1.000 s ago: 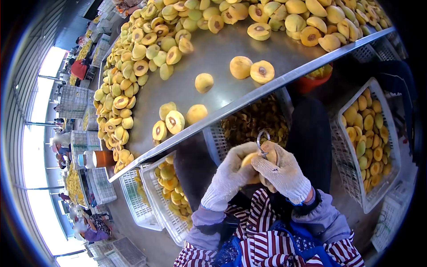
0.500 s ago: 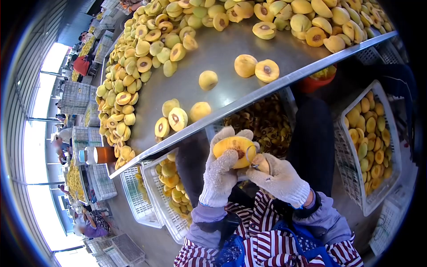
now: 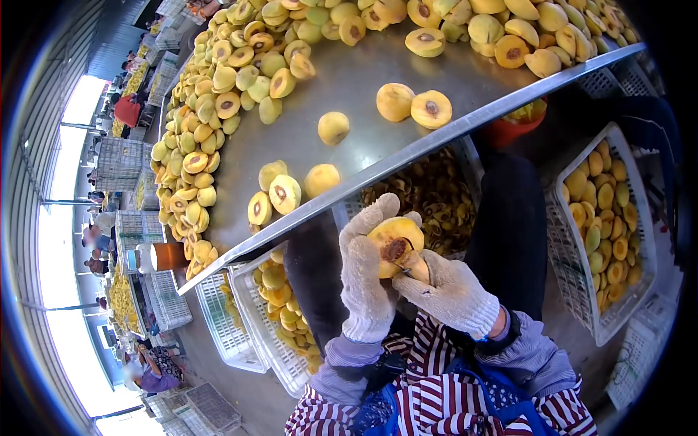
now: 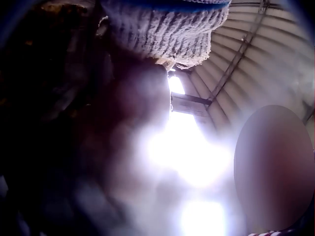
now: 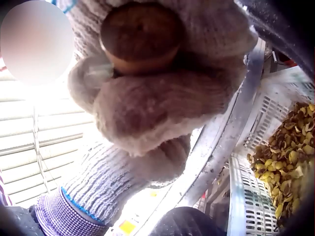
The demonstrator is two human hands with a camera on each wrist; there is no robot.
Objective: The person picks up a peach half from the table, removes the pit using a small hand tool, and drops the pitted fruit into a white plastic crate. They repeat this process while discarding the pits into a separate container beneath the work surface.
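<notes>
My gloved left hand point(image 3: 367, 283) holds a yellow peach half point(image 3: 408, 231), its cut face with the brown pit turned toward me. My gloved right hand point(image 3: 454, 294) grips a wooden-handled pitting tool point(image 3: 416, 267) right at the pit; its metal loop is mostly hidden at the fruit. In the right wrist view, the round handle end point(image 5: 141, 37) shows between the curled glove fingers point(image 5: 147, 105). Only the left glove's ribbed cuff point(image 4: 162, 32) shows in the left wrist view. Several loose peach halves point(image 3: 285, 194) lie on the metal table point(image 3: 291, 149) ahead.
A large peach heap lines the table's far and left sides. Below its raised edge point(image 3: 407, 160) stands a crate of brown and yellow scraps point(image 5: 280, 172). Crates with peach halves stand left point(image 3: 251, 323) and right point(image 3: 558, 251). A red bucket point(image 3: 512, 132) is beneath the edge.
Both hands held the peach close together; then the left hand turned its cut face up. The right hand has brought the tool against the pit, and the left fingers have straightened somewhat.
</notes>
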